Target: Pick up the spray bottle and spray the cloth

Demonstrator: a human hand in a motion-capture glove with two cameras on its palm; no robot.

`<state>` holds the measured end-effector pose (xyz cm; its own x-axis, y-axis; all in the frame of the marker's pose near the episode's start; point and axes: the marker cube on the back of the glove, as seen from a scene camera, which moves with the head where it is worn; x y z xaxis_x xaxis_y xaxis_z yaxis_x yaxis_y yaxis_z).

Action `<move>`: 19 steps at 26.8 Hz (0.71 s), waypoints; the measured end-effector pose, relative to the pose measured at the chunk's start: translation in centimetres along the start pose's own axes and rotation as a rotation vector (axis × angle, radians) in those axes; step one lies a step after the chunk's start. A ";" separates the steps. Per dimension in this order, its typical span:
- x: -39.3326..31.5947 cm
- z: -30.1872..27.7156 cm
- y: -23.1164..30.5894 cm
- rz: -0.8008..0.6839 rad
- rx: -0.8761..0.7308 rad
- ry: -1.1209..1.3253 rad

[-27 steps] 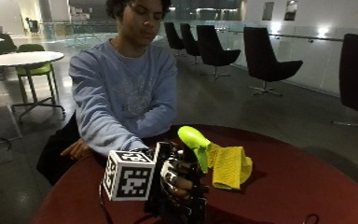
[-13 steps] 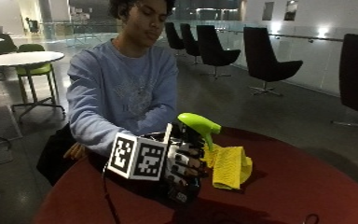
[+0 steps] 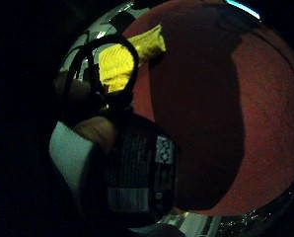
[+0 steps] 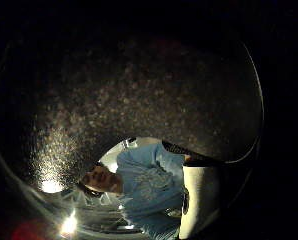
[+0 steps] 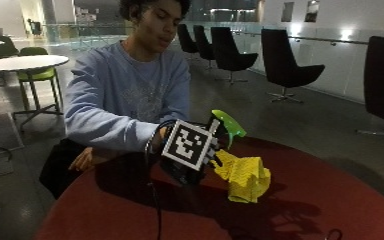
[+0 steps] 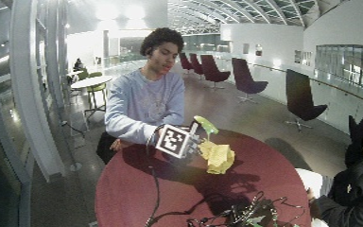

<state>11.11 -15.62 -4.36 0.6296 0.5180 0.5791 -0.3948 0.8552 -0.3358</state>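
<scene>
Gloved right hand (image 5: 202, 159) gripping dark spray bottle with lime-green plastic trigger head (image 5: 226, 124), fingers curling round its body, holding it lifted beside crumpled yellow cloth (image 5: 245, 175) lying on round red table (image 5: 352, 210). Risk: nozzle seeming aimed past cloth, mist hitting table. Versus 0.5 s ago: bottle being raised higher, tilting toward cloth.

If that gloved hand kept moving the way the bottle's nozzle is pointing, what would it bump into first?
Most likely the yellow cloth. The gloved right hand holds the spray bottle above the red table, its green head aimed toward the cloth lying just beside it. Depth is hard to judge, so it might pass slightly above the cloth.
</scene>
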 end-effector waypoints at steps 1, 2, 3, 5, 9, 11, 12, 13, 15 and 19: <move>-0.3 0.3 -0.2 0.015 -0.020 -0.008; -0.4 0.7 -0.4 0.030 -0.037 -0.009; -0.4 1.1 -0.7 0.046 -0.051 -0.003; -0.4 1.7 -1.2 0.075 -0.069 0.011; 0.0 2.4 -0.9 0.124 -0.152 0.051; 0.2 2.5 -0.7 0.144 -0.173 0.064; 0.2 2.5 -0.8 0.152 -0.174 0.064; 0.0 2.5 -0.8 0.160 -0.171 0.058; -0.7 2.3 -1.0 0.173 -0.153 0.019; -0.8 2.8 -1.0 0.180 -0.135 0.043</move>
<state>9.14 -16.97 -2.42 0.5861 0.6599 0.4701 -0.4120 0.7423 -0.5284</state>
